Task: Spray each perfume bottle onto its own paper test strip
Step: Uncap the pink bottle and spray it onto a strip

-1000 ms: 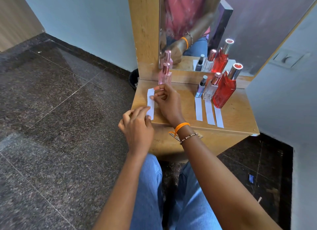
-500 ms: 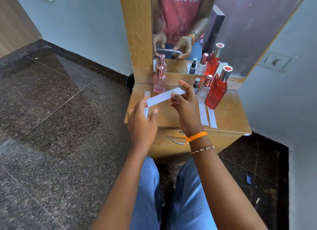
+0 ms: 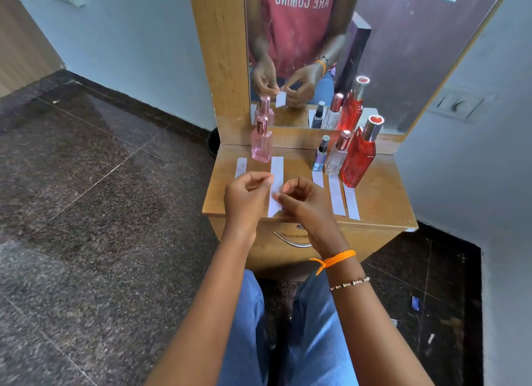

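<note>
A pink perfume bottle (image 3: 261, 143) stands at the back left of the small wooden table (image 3: 380, 195). At the back right stand a small blue bottle (image 3: 320, 155), a clear bottle (image 3: 336, 155) and a tall red bottle (image 3: 359, 158), each with a white paper strip in front: (image 3: 317, 179), (image 3: 336, 195), (image 3: 351, 201). My left hand (image 3: 247, 198) and my right hand (image 3: 305, 204) both pinch one white strip (image 3: 277, 169) that points away from me, just right of the pink bottle. Another strip (image 3: 240, 166) lies left of that bottle.
A mirror (image 3: 316, 54) in a wooden frame rises behind the table and repeats the bottles and hands. A drawer handle (image 3: 290, 241) sits under the table's front edge. Walls close in on the right, dark stone floor (image 3: 100, 212) lies to the left.
The strip in my hands has turned from lying crosswise to pointing away from me, and my hands have come closer together over the table's front left.
</note>
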{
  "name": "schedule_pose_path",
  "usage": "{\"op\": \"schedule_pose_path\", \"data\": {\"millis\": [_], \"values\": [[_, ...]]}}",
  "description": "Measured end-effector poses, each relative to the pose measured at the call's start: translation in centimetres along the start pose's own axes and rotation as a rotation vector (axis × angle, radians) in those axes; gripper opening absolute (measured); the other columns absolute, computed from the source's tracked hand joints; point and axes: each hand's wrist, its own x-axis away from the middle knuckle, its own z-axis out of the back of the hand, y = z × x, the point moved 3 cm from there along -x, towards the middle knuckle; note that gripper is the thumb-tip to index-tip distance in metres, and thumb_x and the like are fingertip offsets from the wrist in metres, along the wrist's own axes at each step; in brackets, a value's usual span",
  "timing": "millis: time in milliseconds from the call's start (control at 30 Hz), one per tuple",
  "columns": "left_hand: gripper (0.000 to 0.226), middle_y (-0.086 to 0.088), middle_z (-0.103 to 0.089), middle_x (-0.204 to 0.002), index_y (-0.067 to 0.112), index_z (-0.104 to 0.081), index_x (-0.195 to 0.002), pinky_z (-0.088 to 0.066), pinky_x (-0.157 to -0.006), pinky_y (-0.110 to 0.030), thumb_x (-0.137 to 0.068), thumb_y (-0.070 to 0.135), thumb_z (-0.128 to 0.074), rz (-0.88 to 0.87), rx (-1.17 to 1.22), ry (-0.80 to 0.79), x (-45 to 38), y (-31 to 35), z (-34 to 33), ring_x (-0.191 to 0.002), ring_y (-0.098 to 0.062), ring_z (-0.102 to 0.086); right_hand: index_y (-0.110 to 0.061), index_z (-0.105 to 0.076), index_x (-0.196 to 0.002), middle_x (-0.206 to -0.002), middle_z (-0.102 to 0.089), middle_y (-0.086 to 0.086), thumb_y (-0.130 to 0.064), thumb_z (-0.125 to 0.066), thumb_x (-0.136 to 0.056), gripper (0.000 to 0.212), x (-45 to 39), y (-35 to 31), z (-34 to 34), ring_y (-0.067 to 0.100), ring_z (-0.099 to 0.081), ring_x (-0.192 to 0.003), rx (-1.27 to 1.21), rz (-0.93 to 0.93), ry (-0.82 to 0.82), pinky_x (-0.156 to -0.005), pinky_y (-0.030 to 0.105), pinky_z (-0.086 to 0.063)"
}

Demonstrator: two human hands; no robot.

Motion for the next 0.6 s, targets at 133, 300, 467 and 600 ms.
{"op": "schedule_pose_path", "data": {"millis": [133, 300, 467, 600], "values": [[0.022, 0.008, -0.069, -0.08, 0.027, -0.067, -0.074, -0.051, -0.072, -0.022, -0.078, 0.006, -0.069, -0.043, -0.085, 0.028, -0.8, 0.0, 0.7, -0.079, -0.007, -0.064, -0.014, -0.056, -0.075, -0.074, -0.06, -0.001, -0.008, -0.068, -0.085, 0.017, -1.9, -1.3, -0.3, 0.009, -0.055, -0.067, 0.259, 0.166, 0.165, -0.062, 0.013, -0.042], [0.023, 0.014, -0.067, -0.078, 0.027, -0.066, -0.077, -0.047, -0.068, -0.008, -0.078, 0.004, -0.068, -0.106, -0.192, 0.015, -1.0, -0.1, 1.3, -0.074, 0.006, -0.061, -0.012, -0.058, -0.1, -0.102, -0.066, 0.006, -0.008, -0.069, -0.081, 0.022, -6.3, -3.6, -2.1, 0.021, -0.063, -0.08, 0.444, 0.362, 0.254, -0.069, 0.019, -0.047], [0.019, 0.022, -0.062, -0.074, 0.018, -0.072, -0.09, -0.039, -0.064, 0.001, -0.08, 0.003, -0.065, -0.187, -0.351, -0.019, -0.5, -0.3, 1.0, -0.071, 0.016, -0.057, -0.002, -0.062, -0.098, -0.092, -0.068, 0.016, -0.001, -0.062, -0.079, 0.019, -8.4, -3.7, -3.5, 0.033, -0.061, -0.077, 0.639, 0.364, 0.224, -0.069, 0.04, -0.047], [0.017, 0.005, -0.071, -0.085, 0.011, -0.073, -0.093, -0.042, -0.068, -0.001, -0.082, 0.003, -0.063, -0.251, -0.429, -0.038, 0.1, -0.3, 0.1, -0.074, 0.003, -0.06, 0.0, -0.062, -0.098, -0.093, -0.066, 0.014, 0.006, -0.055, -0.08, 0.02, -6.3, -4.4, -2.6, 0.032, -0.06, -0.077, 0.62, 0.478, 0.314, -0.067, 0.037, -0.044]]}}
